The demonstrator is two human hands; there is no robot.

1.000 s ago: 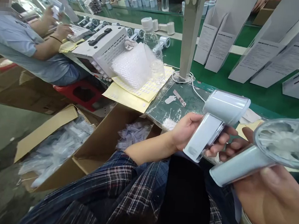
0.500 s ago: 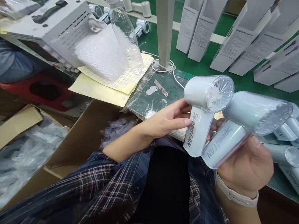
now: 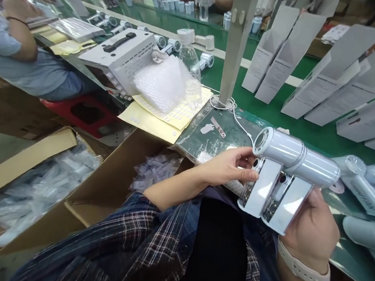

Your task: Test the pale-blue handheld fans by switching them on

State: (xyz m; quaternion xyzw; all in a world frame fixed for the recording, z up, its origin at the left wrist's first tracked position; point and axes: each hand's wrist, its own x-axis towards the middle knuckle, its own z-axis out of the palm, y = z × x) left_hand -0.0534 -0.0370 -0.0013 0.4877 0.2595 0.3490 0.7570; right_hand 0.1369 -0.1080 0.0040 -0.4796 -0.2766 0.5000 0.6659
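Two pale blue handheld fans stand side by side, upright and touching, in front of my body. My left hand [image 3: 233, 167] has its thumb and fingers closed on the handle of the left fan [image 3: 279, 144]. The right fan [image 3: 316, 167] rests in my right hand [image 3: 314, 228], whose fingers are mostly hidden behind its handle. Both handles show dark see-through side panels. Beside my right hand, several wrapped fans [image 3: 369, 189] lie on the bench, one with lettering on its handle.
White open cartons [image 3: 273, 65] stand behind a metal post [image 3: 233, 52]. A bottle [image 3: 190, 55], bubble wrap [image 3: 161, 83] and yellow sticker sheets [image 3: 152, 122] are left of it, near a white boxy machine [image 3: 122, 56]. A cardboard box [image 3: 112, 173] is below. Another person [image 3: 24, 52] sits left.
Both fans have been turned in my hands: the lettered sides faced me before, and the dark side panels face me now. My view has swung left and up.
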